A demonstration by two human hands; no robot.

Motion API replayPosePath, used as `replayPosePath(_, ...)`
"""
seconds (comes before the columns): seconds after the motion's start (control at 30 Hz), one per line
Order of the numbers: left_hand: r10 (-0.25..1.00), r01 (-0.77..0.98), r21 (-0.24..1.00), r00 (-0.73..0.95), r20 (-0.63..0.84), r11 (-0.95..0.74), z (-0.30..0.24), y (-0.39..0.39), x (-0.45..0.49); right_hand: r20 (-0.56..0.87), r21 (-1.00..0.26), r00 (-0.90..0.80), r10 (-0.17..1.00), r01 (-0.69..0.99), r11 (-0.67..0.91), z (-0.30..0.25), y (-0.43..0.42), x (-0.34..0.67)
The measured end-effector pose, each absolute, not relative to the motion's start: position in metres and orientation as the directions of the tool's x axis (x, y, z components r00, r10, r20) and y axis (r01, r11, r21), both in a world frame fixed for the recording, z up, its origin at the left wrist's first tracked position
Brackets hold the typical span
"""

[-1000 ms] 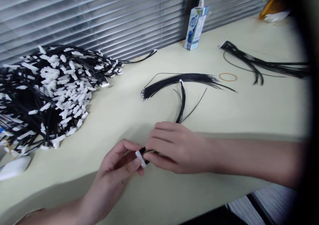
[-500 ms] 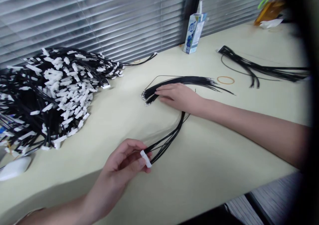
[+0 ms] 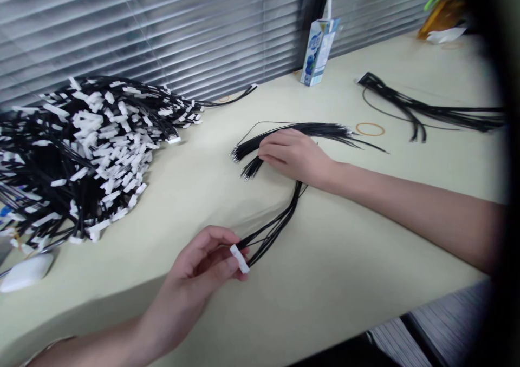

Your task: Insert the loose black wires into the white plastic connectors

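Note:
My left hand [image 3: 211, 261] pinches a white connector [image 3: 239, 259] between thumb and fingers. From it several black wires [image 3: 280, 229] curve up and pass under my right wrist. Farther back, my right hand [image 3: 292, 153] lies palm down with its fingers curled on a small bunch of black wires [image 3: 252, 168], whose bare metal tips point left. Right behind that bunch rests a larger bundle of loose black wires [image 3: 320, 130] on the table. My right fingertips are partly hidden.
A large heap of black cables with white connectors [image 3: 89, 145] fills the left of the table [image 3: 325, 280]. A white computer mouse [image 3: 26, 272] sits before it. Behind stand blinds and a drink carton [image 3: 319, 53]. Rubber band [image 3: 369, 129] and another wire bundle [image 3: 430, 110] lie right.
My right fingers have curled in, and the small bunch of wires has been drawn slightly toward me, apart from the larger bundle. My left hand has barely moved.

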State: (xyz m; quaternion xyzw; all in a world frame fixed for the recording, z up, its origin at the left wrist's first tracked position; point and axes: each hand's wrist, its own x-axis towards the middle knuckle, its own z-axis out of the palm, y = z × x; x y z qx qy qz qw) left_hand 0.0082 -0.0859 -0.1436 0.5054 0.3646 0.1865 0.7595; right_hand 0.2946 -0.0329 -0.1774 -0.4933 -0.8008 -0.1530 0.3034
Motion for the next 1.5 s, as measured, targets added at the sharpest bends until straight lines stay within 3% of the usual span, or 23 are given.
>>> replayPosePath(0.1,0.653,0.074,0.898,0.661,-0.37,0.434,-0.144,-0.086,0.008,0.67,-0.142,-0.265,0.694,0.872,0.469,-0.172,-0.04,0.287)
replayPosePath(0.27,0.653,0.067,0.904,0.668,-0.356,0.423,-0.144,-0.087,0.008,0.672,-0.422,-0.103,0.733,0.76,0.493,-0.151,-0.07,0.261)
replayPosePath(0.5,0.662,0.042,0.909,0.671,-0.334,0.415,-0.145,-0.087,0.007,0.604,-0.583,-0.2,0.772,0.549,0.598,-0.131,-0.113,0.227)
replayPosePath(1.03,0.649,0.017,0.898,0.685,-0.33,0.439,-0.144,-0.085,0.007,0.665,-0.178,-0.437,0.605,0.695,0.697,-0.133,-0.124,0.219)
replayPosePath(1.5,0.652,0.017,0.899,0.683,-0.33,0.437,-0.145,-0.085,0.006,0.682,-0.096,-0.414,0.603,0.766,0.635,-0.131,-0.122,0.219)
